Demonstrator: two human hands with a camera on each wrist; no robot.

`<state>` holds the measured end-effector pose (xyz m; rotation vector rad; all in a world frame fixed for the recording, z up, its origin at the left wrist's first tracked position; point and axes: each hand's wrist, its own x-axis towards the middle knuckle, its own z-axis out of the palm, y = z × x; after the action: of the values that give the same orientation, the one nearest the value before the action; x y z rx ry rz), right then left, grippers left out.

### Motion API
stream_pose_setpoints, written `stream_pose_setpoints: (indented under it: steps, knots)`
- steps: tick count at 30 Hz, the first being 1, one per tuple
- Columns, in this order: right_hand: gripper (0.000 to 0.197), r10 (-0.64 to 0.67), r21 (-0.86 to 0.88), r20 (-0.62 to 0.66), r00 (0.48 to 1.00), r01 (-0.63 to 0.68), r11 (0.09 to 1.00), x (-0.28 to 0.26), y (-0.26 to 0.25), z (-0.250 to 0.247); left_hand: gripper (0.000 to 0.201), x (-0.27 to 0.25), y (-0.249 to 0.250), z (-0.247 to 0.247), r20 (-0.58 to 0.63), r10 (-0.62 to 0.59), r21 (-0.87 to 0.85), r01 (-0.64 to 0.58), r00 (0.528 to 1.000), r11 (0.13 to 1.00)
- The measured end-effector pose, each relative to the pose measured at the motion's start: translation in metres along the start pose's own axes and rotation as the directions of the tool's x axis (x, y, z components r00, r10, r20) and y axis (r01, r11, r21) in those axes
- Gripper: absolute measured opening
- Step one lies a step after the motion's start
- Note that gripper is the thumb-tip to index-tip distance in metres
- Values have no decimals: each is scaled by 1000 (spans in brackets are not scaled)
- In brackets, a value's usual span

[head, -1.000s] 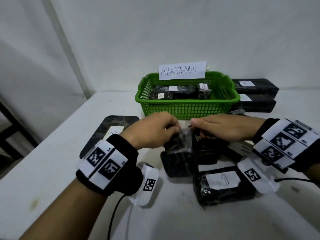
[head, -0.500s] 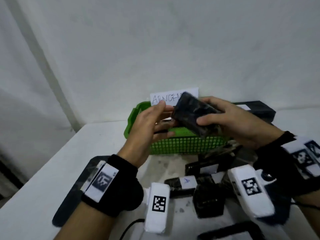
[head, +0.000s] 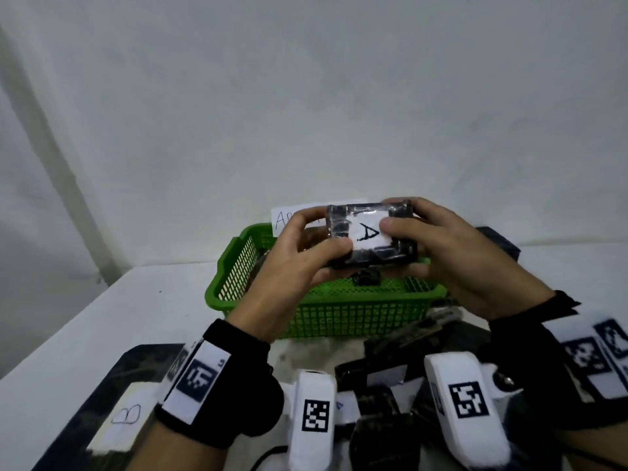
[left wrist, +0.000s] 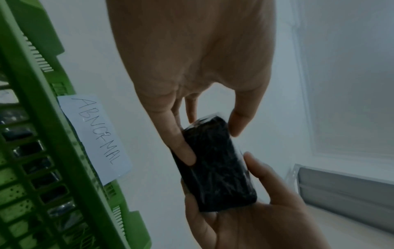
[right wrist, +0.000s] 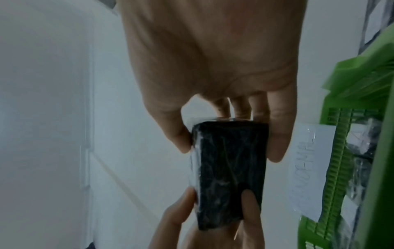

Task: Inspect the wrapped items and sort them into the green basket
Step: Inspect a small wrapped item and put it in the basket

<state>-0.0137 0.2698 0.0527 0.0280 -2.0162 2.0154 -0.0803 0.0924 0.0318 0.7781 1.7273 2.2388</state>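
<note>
Head view: both hands up over the green basket point(head: 326, 314), holding one wrapped item point(head: 370, 236) between them, a black block in clear film w/ a white label marked "A" facing the camera. Left hand point(head: 292, 266) grips its left end, thumb on the front face, fingers curled behind; right hand point(head: 452, 256) grips the right end, thumb on the label's edge, fingers wrapped round the back. Item is in the air, not in the basket, just above its near rim. Left wrist view shows the dark unlabelled side of the block pinched between thumb and fingers of both hands. Behind the hands, a paper sign point(left wrist: 95, 136) reading "ABNORMAL" on the basket's far rim; more wrapped blocks lie inside the basket below the hands. Below and nearer than the hands, several other wrapped black items point(head: 384, 372) on the white table point(head: 102, 317). Beside the left wrist, a flat dark pack w/ label "B" point(head: 131, 414).
</note>
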Motion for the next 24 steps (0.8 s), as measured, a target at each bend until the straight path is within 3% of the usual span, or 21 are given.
stream_pose_setpoints:
  steps: [4, 10, 14, 20, 24]
  knots:
    - [41, -28, -55, 20, 999, 29, 998, -5, -1, 0, 43, -7, -3, 5, 45, -19, 68, 16, 999, 998]
    - [41, 9, -46, 81, 997, -5, 999, -11, 5, 9, 42, -16, 1, -2, 15, -19, 144, 16, 1000, 989]
    - [37, 14, -17, 57, 998, -13, 1000, -7, 16, 13, 43, -17, 0, -4, 26, -20, 198, 14, 999, 980]
    - [50, 20, 77, 33, 999, -22, 997, -2, 28, 19, 43, -18, -2, -6, -14, -12, 241, 16, 1000, 970]
    - [40, -25, 74, -56, 998, 29, 997, -1, 33, 22, 39, -18, -6, -3, -64, 13, 265, 5, 998, 964]
